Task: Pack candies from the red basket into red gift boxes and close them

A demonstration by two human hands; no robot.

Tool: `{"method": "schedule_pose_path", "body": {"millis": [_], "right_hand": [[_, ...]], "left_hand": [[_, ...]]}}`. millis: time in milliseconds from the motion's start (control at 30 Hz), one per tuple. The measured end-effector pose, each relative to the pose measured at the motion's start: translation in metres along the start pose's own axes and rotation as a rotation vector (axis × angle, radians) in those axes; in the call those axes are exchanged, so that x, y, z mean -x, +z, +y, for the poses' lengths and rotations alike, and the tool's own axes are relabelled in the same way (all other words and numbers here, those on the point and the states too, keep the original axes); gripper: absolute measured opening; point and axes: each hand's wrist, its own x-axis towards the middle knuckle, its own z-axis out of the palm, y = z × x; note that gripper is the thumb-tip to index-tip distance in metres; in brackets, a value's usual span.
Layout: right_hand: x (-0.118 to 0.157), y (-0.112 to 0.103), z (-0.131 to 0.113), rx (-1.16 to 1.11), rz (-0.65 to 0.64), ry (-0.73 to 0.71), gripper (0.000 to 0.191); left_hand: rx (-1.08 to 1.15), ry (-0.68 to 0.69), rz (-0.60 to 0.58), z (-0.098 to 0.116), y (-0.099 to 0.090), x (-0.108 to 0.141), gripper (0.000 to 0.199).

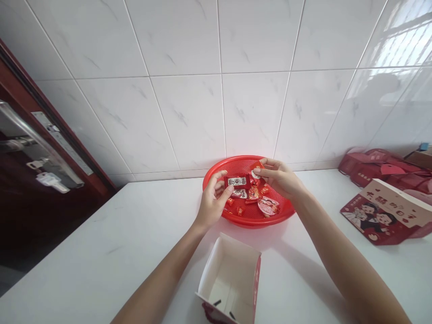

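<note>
Both hands are over a red plastic basket [248, 223] by the tiled wall. Between the thumb and fingers of my left hand [213, 195] is a wrapped candy [236, 181], dark red with a white label and black characters. My right hand [278, 177] pinches a small red packet [256, 170] at the basket's far right side. Beneath them, several wrapped sweets lie in the basket, among them a pink oval packet [268, 205]. A paper box [227, 270] stands open in front of the basket, white inside and red outside.
On the right side of the white counter [101, 238] stands a printed red and cream gift box [381, 216]. Several more red boxes [378, 166] are behind it. A dark red door [40, 180] with keys [50, 180] in its lock is at the left.
</note>
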Motion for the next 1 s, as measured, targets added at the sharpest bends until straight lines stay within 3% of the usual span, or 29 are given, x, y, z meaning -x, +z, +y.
{"method": "schedule_pose_path", "body": {"millis": [233,733,1000], "right_hand": [[-0.0044,0.0004,0.0015,-0.051,-0.031,0.124,0.042],[-0.0025,-0.0023,-0.001,-0.043,-0.094,0.169,0.025],[0.0026,0.0063,-0.004,0.055,-0.11,0.17,0.034]], "left_hand": [[-0.012,-0.009,-0.005,0.002,-0.0002,0.0009,0.048],[-0.016,-0.005,-0.034,0.0056,0.0,0.0015,0.042],[-0.018,-0.041,-0.08,0.0085,-0.001,0.0017,0.045]]}}
